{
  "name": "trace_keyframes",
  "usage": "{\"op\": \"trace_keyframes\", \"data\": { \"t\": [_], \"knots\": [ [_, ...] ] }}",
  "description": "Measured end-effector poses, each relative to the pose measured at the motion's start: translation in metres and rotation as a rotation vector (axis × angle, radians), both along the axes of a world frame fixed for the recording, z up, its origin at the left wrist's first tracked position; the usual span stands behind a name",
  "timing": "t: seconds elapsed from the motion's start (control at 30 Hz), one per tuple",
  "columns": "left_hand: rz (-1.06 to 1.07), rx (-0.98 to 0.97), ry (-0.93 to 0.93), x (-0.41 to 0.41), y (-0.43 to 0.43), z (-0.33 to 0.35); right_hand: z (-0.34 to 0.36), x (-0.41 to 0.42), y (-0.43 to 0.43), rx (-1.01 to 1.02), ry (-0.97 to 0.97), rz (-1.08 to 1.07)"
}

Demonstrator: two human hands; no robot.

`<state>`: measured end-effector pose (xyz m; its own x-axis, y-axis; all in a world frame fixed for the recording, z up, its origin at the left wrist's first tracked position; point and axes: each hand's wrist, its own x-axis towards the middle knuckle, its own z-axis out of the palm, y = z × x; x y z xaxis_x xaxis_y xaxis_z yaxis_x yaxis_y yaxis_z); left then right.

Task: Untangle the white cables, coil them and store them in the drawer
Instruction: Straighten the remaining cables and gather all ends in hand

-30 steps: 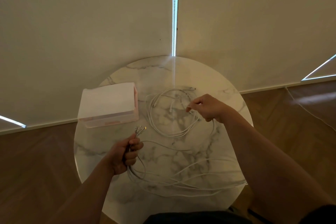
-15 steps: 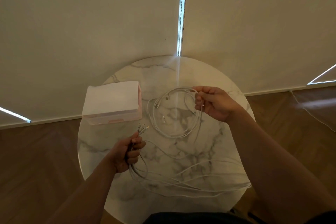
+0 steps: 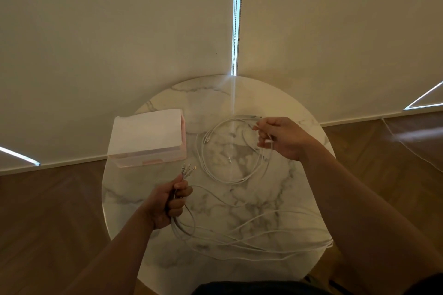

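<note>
Several white cables [image 3: 242,235] lie in loose strands across the near half of a round marble table [image 3: 215,100]. My left hand [image 3: 167,206] is closed around a bundle of cable ends, whose plugs [image 3: 188,167] stick up above my fist. A looser ring of white cable [image 3: 215,170] lies in the middle of the table. My right hand [image 3: 280,137] grips that ring at its far right side and lifts it a little. A white and pink drawer box [image 3: 146,139] stands at the table's left, its drawer closed.
The table stands against a cream blind [image 3: 143,31] with a bright slit and bead chain [image 3: 236,19]. Wood floor [image 3: 48,223] surrounds it. A thin cable [image 3: 412,146] trails on the floor at right. Some strands reach the table's right edge.
My right hand went from pinching one strand in the ring to grasping the ring's far right side, lifting it slightly. My left hand kept its hold on the bundle.
</note>
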<state>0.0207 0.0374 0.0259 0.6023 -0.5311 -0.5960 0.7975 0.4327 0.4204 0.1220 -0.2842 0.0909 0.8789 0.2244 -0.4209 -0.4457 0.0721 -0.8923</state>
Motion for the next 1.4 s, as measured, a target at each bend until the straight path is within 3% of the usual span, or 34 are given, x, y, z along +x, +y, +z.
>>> {"op": "trace_keyframes", "data": {
  "t": [0.07, 0.13, 0.3, 0.33, 0.43, 0.47, 0.57, 0.6, 0.63, 0.73, 0.87, 0.97, 1.07, 1.17, 1.2, 1.3, 1.4],
  "knots": [
    [0.003, 0.005, -0.001, 0.000, 0.000, 0.000, 0.009, 0.004, 0.000, 0.316, -0.059, -0.008],
    [0.005, 0.004, -0.005, 0.001, 0.001, 0.001, 0.014, 0.008, 0.001, 0.392, -0.046, -0.036],
    [0.013, 0.006, 0.000, 0.001, 0.001, 0.003, 0.006, 0.015, 0.004, -0.179, 0.001, 0.019],
    [0.016, 0.005, 0.002, 0.001, 0.001, 0.003, 0.007, 0.016, 0.005, -0.144, -0.025, 0.008],
    [0.021, 0.007, 0.005, 0.001, 0.001, 0.002, 0.016, 0.023, 0.005, 0.234, -0.094, -0.065],
    [0.022, 0.007, 0.007, 0.001, 0.001, 0.002, 0.016, 0.026, 0.004, 0.208, -0.094, -0.075],
    [0.023, 0.001, 0.005, 0.001, 0.001, 0.003, 0.007, 0.026, 0.003, -0.302, -0.011, 0.008],
    [0.021, 0.002, 0.005, 0.002, 0.000, 0.004, 0.005, 0.026, 0.004, -0.387, 0.008, 0.036],
    [0.021, 0.002, 0.004, 0.002, -0.001, 0.004, 0.004, 0.025, 0.006, -0.366, 0.000, 0.031],
    [0.023, 0.000, 0.004, 0.001, 0.000, 0.004, 0.010, 0.026, 0.010, 0.010, -0.045, -0.101],
    [0.020, 0.001, 0.003, 0.002, 0.000, 0.005, 0.002, 0.024, 0.009, -0.194, -0.017, -0.060],
    [0.024, 0.005, 0.004, 0.002, -0.001, 0.006, -0.002, 0.023, 0.010, -0.076, 0.022, -0.116],
    [0.019, 0.008, 0.001, 0.001, 0.000, 0.006, -0.005, 0.019, 0.009, -0.263, 0.062, -0.057],
    [0.029, 0.014, 0.006, 0.001, -0.001, 0.006, -0.001, 0.022, 0.007, 0.127, 0.058, -0.196],
    [0.029, 0.012, 0.008, 0.001, 0.000, 0.006, 0.000, 0.023, 0.005, 0.139, 0.062, -0.205],
    [0.028, 0.001, -0.006, 0.000, 0.001, 0.004, -0.002, 0.023, 0.004, -0.092, 0.094, -0.105],
    [0.032, 0.007, 0.000, 0.001, 0.000, 0.005, 0.002, 0.026, 0.004, 0.060, 0.035, -0.188]
  ]
}}
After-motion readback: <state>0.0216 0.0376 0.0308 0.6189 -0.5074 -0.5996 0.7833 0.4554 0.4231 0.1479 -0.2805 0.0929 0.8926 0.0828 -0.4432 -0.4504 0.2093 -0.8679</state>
